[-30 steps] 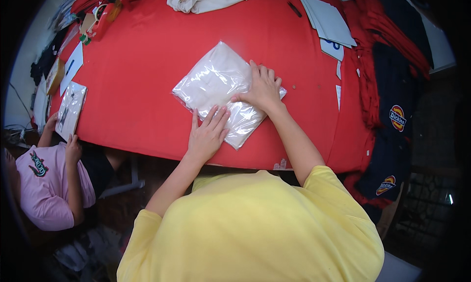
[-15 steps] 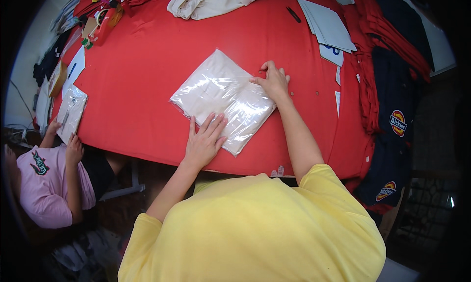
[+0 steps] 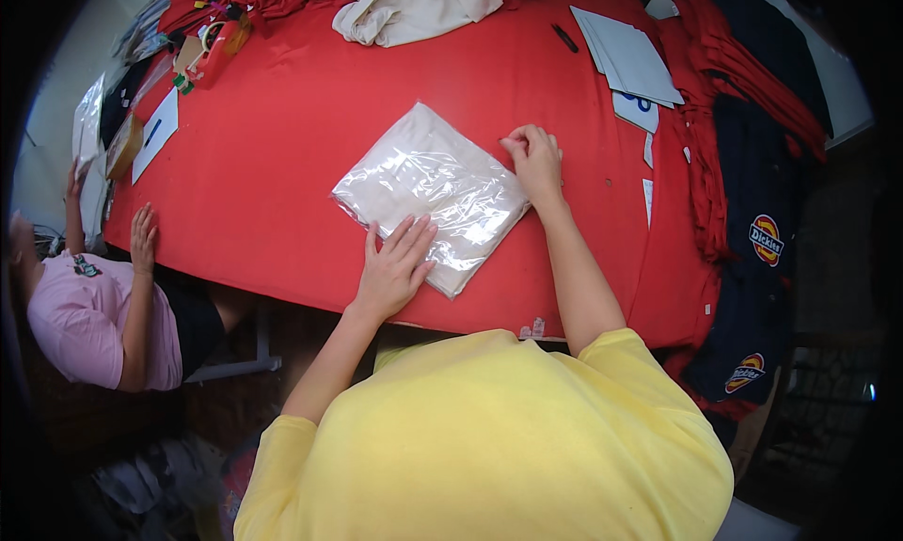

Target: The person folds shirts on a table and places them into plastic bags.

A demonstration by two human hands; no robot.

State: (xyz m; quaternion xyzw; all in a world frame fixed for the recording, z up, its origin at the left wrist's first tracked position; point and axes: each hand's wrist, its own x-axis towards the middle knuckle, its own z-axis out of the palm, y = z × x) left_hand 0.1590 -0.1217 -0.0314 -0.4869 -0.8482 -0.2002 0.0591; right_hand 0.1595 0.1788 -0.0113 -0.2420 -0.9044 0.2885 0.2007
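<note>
Packet (image 3: 442, 179): we see it lying flat on the red surface (image 3: 263, 183), pale folded cloth under clear, glossy film.
Left grip (image 3: 390, 270): ours is wide, fingers spread flat over the packet's near-left edge.
Right grip (image 3: 539, 169): our fingers bend beside the packet's right corner; we cannot tell whether they pinch anything.
White cloth (image 3: 414, 9): heaped beyond the packet.
Pale sheets (image 3: 625, 56): stacked beyond and right of the packet.
Co-worker (image 3: 99, 320): left of the packet.
</note>
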